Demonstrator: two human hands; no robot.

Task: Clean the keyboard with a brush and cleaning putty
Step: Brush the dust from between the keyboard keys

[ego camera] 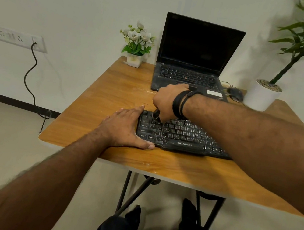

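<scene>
On the keyboard (179, 136), the spacebar reads "ZEBRONICS".

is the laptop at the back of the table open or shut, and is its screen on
Open: the laptop's lid stands upright behind its exposed keys. The screen looks off, uniformly black with nothing displayed.

An open laptop (196, 58) with a dark screen is seen at the far edge of the wooden surface (111, 88), flanked on the left by a small white pot of artificial flowers (137, 43) and on the right by a black mouse (235, 93). A tall green plant in a white pot (263, 94) is set at the right corner. A black cable (30, 79) is plugged into a wall socket panel (19, 38).
</scene>
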